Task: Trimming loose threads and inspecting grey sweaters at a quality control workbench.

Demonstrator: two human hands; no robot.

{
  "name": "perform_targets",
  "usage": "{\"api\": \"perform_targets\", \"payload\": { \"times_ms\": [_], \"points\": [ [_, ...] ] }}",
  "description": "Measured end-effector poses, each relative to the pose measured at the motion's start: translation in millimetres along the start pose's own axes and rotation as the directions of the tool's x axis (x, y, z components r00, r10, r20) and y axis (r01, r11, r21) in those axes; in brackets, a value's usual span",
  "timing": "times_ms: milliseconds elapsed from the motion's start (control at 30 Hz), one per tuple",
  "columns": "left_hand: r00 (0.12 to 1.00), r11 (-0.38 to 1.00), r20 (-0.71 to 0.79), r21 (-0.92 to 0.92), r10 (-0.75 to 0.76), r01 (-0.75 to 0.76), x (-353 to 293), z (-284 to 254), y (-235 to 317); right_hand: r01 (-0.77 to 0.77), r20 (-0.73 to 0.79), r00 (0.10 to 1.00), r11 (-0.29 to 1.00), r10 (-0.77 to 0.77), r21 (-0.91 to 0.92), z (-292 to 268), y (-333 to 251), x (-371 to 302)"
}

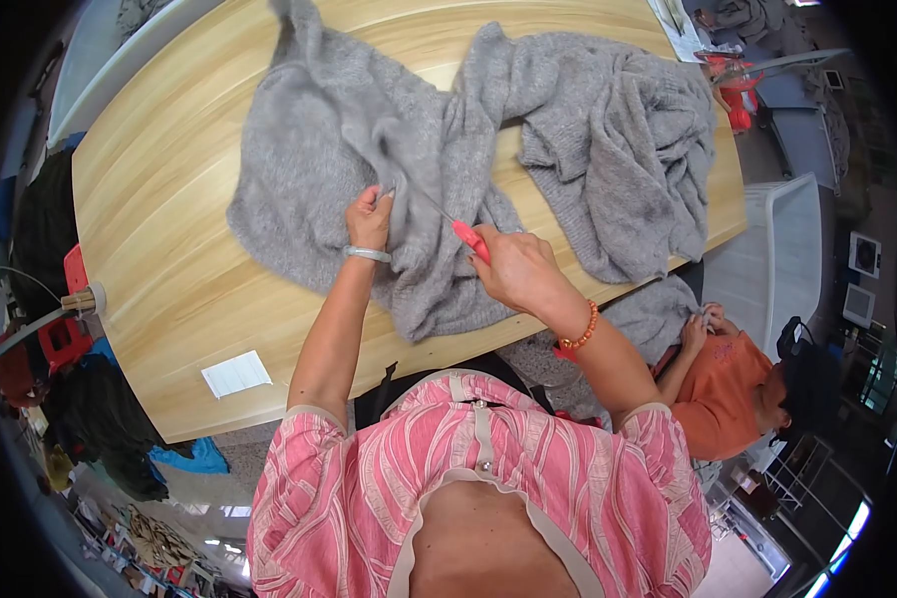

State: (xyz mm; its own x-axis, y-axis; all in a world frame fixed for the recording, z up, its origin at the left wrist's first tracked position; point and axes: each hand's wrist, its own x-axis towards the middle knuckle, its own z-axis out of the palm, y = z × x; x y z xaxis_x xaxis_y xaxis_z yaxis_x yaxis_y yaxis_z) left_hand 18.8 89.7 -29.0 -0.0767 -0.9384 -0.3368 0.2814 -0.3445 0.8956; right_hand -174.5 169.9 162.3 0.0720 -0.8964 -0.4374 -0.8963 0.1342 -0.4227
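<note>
A grey knit garment [314, 149] lies spread and rumpled on the wood-patterned table. My left hand [368, 217], wearing a pale bangle, has its fingers closed on a fold of this knit. To the right, my right hand [524, 271] grips a red-handled tool [470, 240]. Its thin metal shaft points up and left across the grey fabric, toward my left fingers. The part inside my palm is hidden, so its exact kind does not show. Another bunched heap of grey knit [628, 159] lies farther right on the table.
A white paper slip [236, 374] lies near the table's front left edge. At the right, a person in an orange top [725, 394] handles grey knit beside a white bin [767, 249]. Dark clothes [105, 424] and a red plastic object [65, 342] are beyond the left edge.
</note>
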Motion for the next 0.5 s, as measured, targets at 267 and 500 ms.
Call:
{"api": "perform_targets", "payload": {
  "times_ms": [267, 500],
  "points": [
    [0.993, 0.992, 0.009, 0.048, 0.118, -0.118, 3, -24, -18, 0.188, 0.278, 0.943, 0.982, -0.185, 0.019, 4, 9, -24],
    [0.994, 0.997, -0.084, -0.015, 0.072, -0.073, -15, -30, -37, 0.146, 0.230, 0.962, 0.989, -0.149, 0.031, 1, 3, -45]
  ]
}}
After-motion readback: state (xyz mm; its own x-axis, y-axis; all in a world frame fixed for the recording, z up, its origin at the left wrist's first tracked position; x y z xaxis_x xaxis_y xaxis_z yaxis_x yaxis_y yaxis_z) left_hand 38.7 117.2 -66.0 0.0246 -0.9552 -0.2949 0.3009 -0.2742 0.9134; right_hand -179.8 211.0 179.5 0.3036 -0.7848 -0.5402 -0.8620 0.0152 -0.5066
